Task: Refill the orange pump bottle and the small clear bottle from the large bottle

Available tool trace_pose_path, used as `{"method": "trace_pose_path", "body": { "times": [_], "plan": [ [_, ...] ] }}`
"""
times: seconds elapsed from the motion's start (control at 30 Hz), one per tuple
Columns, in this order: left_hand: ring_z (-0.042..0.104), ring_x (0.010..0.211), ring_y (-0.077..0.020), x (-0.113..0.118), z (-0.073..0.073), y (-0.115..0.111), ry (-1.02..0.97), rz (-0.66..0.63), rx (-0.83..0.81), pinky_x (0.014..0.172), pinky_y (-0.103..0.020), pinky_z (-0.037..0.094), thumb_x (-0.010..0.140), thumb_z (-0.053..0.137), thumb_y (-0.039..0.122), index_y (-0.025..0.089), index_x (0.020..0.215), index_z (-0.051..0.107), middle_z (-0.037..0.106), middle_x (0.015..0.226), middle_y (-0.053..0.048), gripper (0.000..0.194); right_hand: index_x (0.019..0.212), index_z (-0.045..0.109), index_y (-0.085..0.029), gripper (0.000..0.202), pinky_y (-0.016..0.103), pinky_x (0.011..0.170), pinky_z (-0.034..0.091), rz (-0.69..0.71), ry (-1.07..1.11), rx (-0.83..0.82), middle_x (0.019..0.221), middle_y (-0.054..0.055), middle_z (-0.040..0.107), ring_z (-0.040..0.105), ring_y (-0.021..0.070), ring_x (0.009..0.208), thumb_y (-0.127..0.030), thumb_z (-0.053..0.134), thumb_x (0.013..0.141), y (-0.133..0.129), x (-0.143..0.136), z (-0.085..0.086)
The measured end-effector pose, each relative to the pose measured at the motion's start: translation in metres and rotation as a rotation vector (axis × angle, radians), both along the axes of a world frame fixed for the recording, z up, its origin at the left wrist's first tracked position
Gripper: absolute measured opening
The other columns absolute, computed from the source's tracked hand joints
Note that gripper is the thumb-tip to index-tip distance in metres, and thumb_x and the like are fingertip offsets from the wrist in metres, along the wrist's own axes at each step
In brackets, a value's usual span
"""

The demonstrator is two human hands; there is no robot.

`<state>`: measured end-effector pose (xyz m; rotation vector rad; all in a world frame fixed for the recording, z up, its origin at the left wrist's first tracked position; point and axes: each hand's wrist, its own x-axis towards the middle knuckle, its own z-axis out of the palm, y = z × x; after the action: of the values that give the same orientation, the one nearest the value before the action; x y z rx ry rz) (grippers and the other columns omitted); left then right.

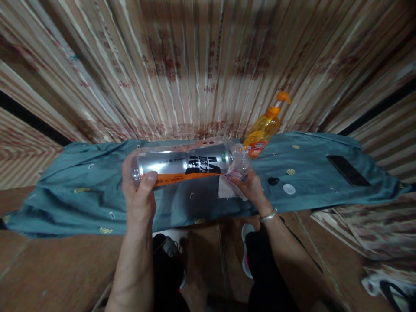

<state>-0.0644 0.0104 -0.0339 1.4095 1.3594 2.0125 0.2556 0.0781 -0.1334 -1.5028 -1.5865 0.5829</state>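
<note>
A large clear plastic bottle (182, 164) with a silver, black and orange label lies level in the air above the cloth. My left hand (140, 184) wraps its base end, thumb across the near side. At the other end, my right hand (251, 187) is closed around clear plastic (240, 159) near the bottle's neck. Whether that plastic is part of the bottle or a separate piece, I cannot tell. Just beyond it stands a pump bottle (261, 132) of yellow liquid with an orange pump. Under my right hand, a white paper or cloth piece (229, 190) is partly hidden.
Green patterned cloth (175, 212) covers a long narrow surface. On its right side lie a black cap (273, 180), a white cap (289, 189) and a dark phone (347, 170). Striped curtain fabric (195, 69) hangs behind. My feet are on the tiled floor (208, 242) below.
</note>
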Motion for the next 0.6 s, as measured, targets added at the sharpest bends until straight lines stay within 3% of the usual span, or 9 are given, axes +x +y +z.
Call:
{"method": "trace_pose_path", "body": {
  "times": [0.2,0.6],
  "plan": [
    [0.062,0.136,-0.0412,0.0057,0.0090,-0.0022,-0.160,-0.021,-0.025,0.127,-0.066,0.039,0.060,0.093,0.068,0.025,0.120,0.071,0.071,0.130,-0.011,0.077,0.118,0.072,-0.017,0.073,0.047,0.089,0.066,-0.001,-0.003,-0.013,0.110,0.019,0.085,0.082,0.0382,0.102,-0.077,0.078,0.076,0.0000,-0.0007,0.0010],
    [0.063,0.130,-0.0400,0.0089,0.0052,0.0012,-0.180,-0.010,0.025,0.127,-0.067,0.036,0.058,0.094,0.069,0.029,0.117,0.075,0.071,0.122,-0.007,0.073,0.118,0.073,-0.017,0.081,0.047,0.087,0.065,-0.026,0.000,-0.019,0.106,0.018,0.085,0.080,0.0371,0.098,-0.084,0.078,0.073,0.0004,-0.0021,0.0009]
  ]
}}
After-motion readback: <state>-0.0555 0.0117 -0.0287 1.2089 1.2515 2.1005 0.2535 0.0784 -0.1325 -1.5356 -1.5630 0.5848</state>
